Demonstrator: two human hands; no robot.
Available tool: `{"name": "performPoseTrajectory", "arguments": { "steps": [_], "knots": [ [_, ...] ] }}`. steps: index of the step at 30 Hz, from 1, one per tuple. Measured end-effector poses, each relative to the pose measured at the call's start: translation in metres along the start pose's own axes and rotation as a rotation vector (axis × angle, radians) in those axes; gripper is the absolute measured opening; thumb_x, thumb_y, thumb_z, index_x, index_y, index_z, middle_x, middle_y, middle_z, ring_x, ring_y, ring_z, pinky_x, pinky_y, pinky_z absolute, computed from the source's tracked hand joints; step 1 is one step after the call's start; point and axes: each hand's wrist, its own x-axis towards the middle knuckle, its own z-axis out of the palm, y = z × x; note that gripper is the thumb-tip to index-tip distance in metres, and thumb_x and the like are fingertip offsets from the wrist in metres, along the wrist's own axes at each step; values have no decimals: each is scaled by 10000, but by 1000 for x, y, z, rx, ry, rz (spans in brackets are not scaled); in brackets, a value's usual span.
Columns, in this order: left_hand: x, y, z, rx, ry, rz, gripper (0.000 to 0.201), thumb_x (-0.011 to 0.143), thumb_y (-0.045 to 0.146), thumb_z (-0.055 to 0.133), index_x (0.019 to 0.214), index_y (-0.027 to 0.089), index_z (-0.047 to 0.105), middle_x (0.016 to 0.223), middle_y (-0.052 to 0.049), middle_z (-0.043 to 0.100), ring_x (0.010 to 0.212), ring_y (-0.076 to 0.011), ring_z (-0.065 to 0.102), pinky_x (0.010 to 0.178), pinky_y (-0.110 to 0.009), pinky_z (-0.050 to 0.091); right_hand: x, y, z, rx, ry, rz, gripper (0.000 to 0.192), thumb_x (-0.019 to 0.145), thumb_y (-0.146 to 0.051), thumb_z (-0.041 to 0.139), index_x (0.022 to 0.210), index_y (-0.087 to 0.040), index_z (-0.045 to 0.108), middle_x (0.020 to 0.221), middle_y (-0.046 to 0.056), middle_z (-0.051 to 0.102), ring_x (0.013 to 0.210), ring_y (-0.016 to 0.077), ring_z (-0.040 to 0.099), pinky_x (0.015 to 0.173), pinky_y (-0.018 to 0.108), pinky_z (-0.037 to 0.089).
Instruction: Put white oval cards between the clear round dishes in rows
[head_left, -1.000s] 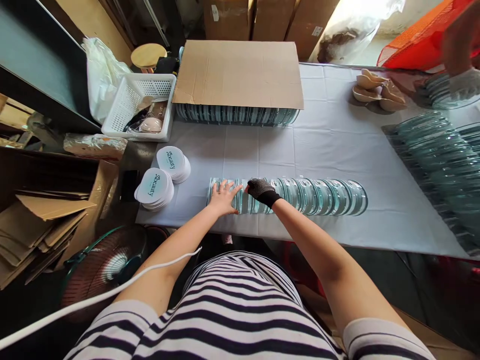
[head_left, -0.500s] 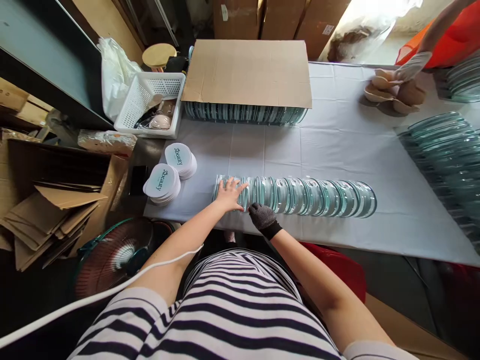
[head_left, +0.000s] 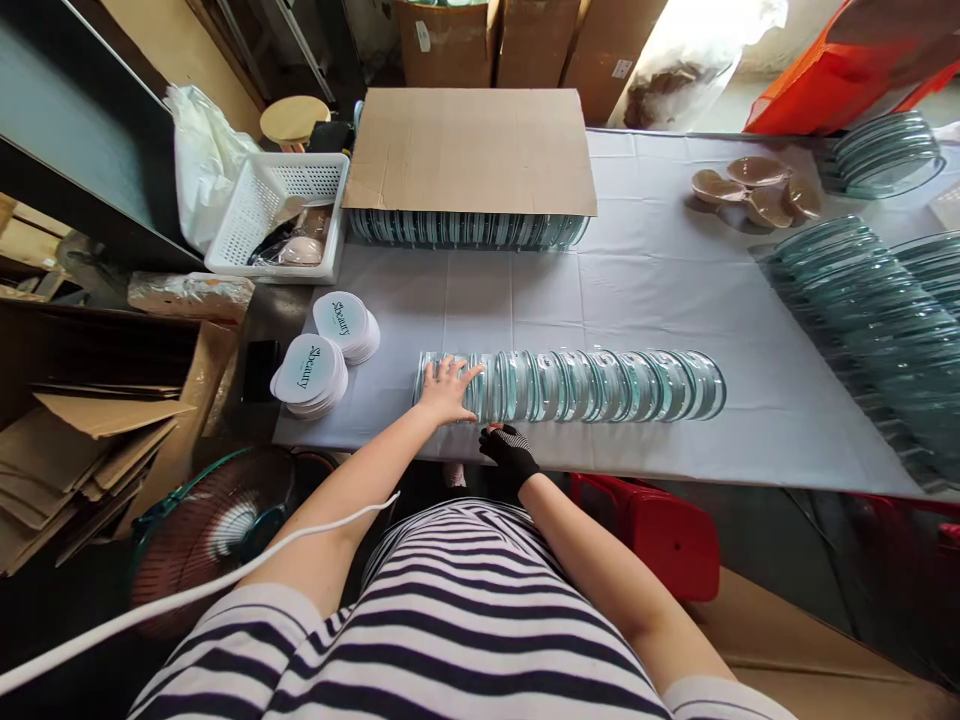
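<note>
A row of clear round glass discs (head_left: 600, 385) lies overlapped along the near part of a table with a white cloth (head_left: 660, 290). My left hand (head_left: 446, 390) rests flat, fingers spread, on the discs at the row's left end. My right hand (head_left: 506, 452), in a black dotted glove, is at the table's near edge just below the row, fingers curled; it is not clear that it holds anything. Two stacks of round white labels (head_left: 324, 355) printed "Beauty" sit left of the row.
A flat cardboard sheet (head_left: 472, 150) covers more discs at the back. A white basket (head_left: 277, 210) stands at the back left. More disc rows (head_left: 862, 310) fill the right side, with beige cups (head_left: 757, 190) beyond. A fan (head_left: 217, 520) and a red stool (head_left: 660, 530) stand below the table.
My right hand has drawn back from the top of the disc row to the table's near edge. My left hand has stayed put. A co-worker's hand at the far right has left the view.
</note>
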Motion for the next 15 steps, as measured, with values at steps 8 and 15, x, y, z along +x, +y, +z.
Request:
{"name": "performPoseTrajectory", "arguments": {
  "steps": [8,15],
  "knots": [
    [1,0,0,-10,-9,0,1090,618,645,746,1527,382,206,1573,-86,288,1474,-363,122,1146,-645,82,17,-7,-5,-207,-212,-17,200,905,-242,450,727,-231,542,732,61,608,849,213,622,869,453,506],
    [1,3,3,-16,0,-13,1065,642,618,735,1531,365,206,1581,-89,276,1474,-374,117,1144,-647,86,29,-23,-20,-454,-341,-124,230,726,-179,708,592,-231,528,701,64,624,987,258,595,942,448,451]
  ]
}}
